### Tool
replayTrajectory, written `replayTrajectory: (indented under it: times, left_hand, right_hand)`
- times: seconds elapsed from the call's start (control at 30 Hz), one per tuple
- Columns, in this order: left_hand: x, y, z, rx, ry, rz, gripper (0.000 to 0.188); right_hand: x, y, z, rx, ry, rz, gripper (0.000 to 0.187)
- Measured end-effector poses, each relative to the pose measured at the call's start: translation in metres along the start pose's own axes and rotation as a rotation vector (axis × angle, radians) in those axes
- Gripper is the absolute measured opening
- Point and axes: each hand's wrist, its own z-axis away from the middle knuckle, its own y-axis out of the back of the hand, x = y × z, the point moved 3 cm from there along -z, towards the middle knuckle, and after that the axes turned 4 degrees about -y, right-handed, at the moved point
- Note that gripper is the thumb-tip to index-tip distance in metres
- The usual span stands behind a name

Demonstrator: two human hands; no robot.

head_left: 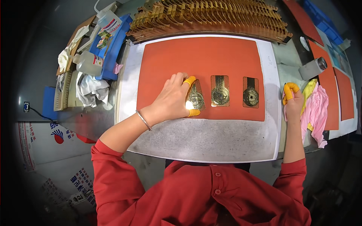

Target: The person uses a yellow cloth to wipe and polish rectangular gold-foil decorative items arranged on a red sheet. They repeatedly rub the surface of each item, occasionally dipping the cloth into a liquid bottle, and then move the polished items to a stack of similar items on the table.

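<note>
While a bottle (88, 63) with a red-and-white label (98, 62) sits beside a blue tray (112, 56), the left hand (174, 97) pinches one gold plate (195, 98) by its ends on an orange mat (169, 60); two more plates (220, 91) lie rightward, a rack (207, 19) behind. Handwriting (269, 59) marks the white sheet (272, 86). The right hand (294, 104), fingers together, contents indiscernible, adjoins pink cloth (316, 109).

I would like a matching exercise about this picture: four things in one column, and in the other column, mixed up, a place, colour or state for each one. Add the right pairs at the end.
1. Left hand
2. Right hand
3. Bracelet
4. Mat

A. Lies under the middle plate
B. Silver-coloured
C. Holds the leftmost plate
D. Beside the pink cloth

Right pairs: 1-C, 2-D, 3-B, 4-A
</note>
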Motion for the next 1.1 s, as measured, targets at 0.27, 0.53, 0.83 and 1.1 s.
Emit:
replayTrajectory:
  times: [0.27,0.53,0.83,1.1]
  left_hand:
    - [-0.024,0.011,0.018,0.107,-0.063,0.087,0.081]
    - [-0.069,-0.005,0.037,0.500,0.168,0.081,0.057]
    - [-0.076,-0.011,0.039,0.519,0.092,0.115,0.039]
    - [-0.080,-0.011,0.043,0.522,0.084,0.141,0.033]
  right_hand:
    - [-0.062,-0.080,0.024,-0.379,0.307,0.435,0.012]
    - [-0.039,-0.176,0.010,-0.760,0.756,1.014,0.009]
    - [-0.040,-0.190,0.006,-0.912,0.779,0.977,0.010]
    - [-0.059,-0.228,0.041,-0.999,0.798,0.933,0.011]
